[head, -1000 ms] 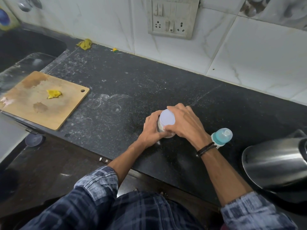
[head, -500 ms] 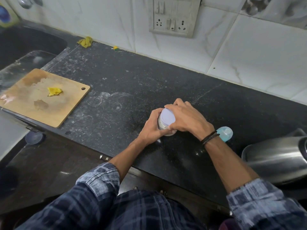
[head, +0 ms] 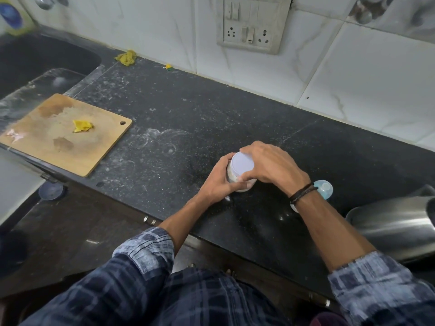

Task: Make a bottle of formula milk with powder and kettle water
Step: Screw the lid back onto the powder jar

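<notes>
Still, little has shifted in the head view over the last second. The left grip (head: pixel 217 182) stays wrapped round the body of the small white jar (head: pixel 231 177), which stands upright on the dark worktop (head: pixel 188 128) near its front edge. The right grip (head: pixel 270 165) stays curled over the pale lid (head: pixel 242 164), fingertips on the far rim and thumb on the near side. What has changed is the right wrist: it has swung to the right, so the arm with its dark wristband (head: pixel 302 194) now crosses the baby bottle (head: pixel 326 188). A second ago the bottle stood clear of the arm; now only its blue-green top shows just beyond the wrist. That reads as a twist of the lid under way, with the jar braced against the turn. The lid still sits flat on the jar, and whether it has loosened at all is hard to tell from above. So the task looks to be at an early stage: the powder is not yet reached, the bottle has its top on and is untouched, and the steel kettle (head: pixel 388 228) waits at the right edge, near the bottle. A wooden cutting board (head: pixel 58 135) lies well apart at the left.
</notes>
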Demonstrator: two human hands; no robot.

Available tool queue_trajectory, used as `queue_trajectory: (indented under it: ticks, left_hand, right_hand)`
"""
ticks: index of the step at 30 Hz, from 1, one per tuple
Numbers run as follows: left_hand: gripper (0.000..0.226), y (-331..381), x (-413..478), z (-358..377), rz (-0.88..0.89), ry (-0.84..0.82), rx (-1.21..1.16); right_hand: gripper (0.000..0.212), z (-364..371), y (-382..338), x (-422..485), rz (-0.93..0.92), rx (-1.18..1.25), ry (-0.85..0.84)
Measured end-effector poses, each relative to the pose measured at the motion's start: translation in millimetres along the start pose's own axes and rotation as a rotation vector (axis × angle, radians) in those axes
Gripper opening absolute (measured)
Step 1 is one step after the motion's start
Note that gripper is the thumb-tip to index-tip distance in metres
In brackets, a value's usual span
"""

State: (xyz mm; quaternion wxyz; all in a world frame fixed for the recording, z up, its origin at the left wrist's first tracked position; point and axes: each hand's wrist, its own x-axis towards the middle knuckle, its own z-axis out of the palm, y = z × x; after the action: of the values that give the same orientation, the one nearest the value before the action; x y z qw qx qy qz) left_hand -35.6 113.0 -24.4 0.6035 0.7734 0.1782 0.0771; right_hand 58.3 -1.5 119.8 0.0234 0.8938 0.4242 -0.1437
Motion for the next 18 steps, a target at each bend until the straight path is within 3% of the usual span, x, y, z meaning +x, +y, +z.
queue_trajectory:
  ticks: [6,8,11,14,18]
  left_hand:
    - [0.095,-3.4,1.4,1.1,0.008,0.012,0.006]
    - [0.095,-3.1,1.4,1.5,0.020,0.016,0.017]
    - [0.095,-1.5,2.2,0.9,0.010,0.002,0.014]
    - [0.095,-2.2,2.0,-0.1,0.011,-0.013,0.015]
    - [0.092,0.4,-2.4,0.3,0.036,-0.005,0.009]
  right_hand:
    - [0.068,19.9,-10.7,0.7,0.067,-0.053,0.148]
    - [0.073,25.2,-13.3,1.1,0.088,-0.093,0.188]
    - [0.085,24.6,-3.4,5.9,0.017,-0.081,0.140]
    - [0.074,25.1,7.2,13.2,-0.079,-0.116,0.072]
    - [0.069,42.4,7.1,18.5,-0.094,-0.168,0.217]
